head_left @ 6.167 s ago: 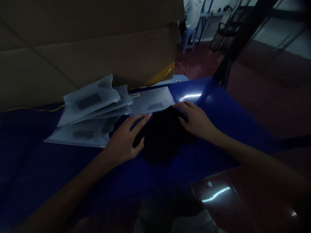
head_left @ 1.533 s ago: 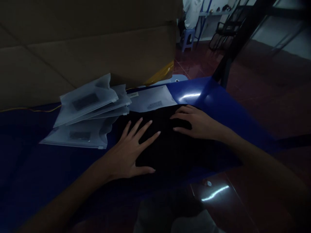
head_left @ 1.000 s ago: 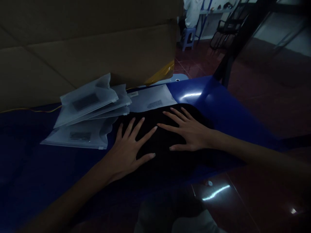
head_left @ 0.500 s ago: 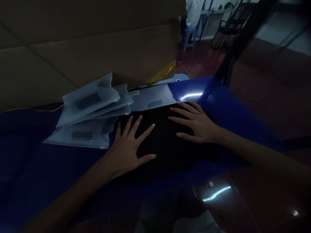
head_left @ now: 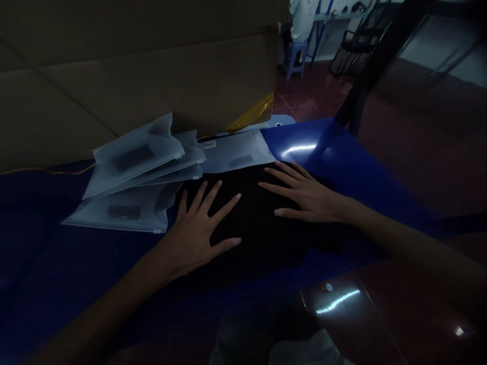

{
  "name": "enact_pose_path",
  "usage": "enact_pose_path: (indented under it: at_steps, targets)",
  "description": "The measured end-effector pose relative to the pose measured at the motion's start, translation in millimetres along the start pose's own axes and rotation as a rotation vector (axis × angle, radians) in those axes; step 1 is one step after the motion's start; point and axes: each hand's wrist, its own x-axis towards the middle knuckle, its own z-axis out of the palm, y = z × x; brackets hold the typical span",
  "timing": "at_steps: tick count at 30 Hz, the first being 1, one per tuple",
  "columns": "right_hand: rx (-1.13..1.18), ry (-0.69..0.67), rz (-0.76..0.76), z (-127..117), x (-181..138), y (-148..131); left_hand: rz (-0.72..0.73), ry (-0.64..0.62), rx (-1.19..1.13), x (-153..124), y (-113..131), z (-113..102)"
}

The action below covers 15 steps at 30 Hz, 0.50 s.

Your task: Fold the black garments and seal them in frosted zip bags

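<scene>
The left hand [head_left: 194,228] and the right hand [head_left: 310,198] lie on the black cloth [head_left: 254,223], with the fingers open and spread widely, gripping nothing. The cloth is under the fingers of both hands and also between them, on the blue counter [head_left: 365,177]. To the left of the left fingers, there is a pile of translucent zip bags [head_left: 133,157]. Just beyond the fingertips, one more bag [head_left: 239,149] lies flat. Farther behind these bags stands a cardboard box [head_left: 152,86]. Well beyond the right fingers, a person [head_left: 303,23] sits on a stool [head_left: 296,57].
</scene>
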Motion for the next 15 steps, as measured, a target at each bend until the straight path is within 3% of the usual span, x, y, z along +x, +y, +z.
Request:
enact_pose_path:
  at_steps: [7, 9, 12, 15]
  targets:
    - [0.215, 0.160, -0.095, -20, -1, 1, 0.241, 0.175, -0.045, 0, -2, -14]
    - [0.301, 0.149, -0.142, -31, -3, 4, 0.328, 0.183, -0.129, -2, 0, -21]
    - [0.458, -0.132, -0.189, -46, -7, 11, 0.457, -0.009, -0.289, -7, 3, -30]
    - [0.504, -0.340, -0.225, -55, -10, 15, 0.461, -0.176, -0.363, -9, 6, -34]
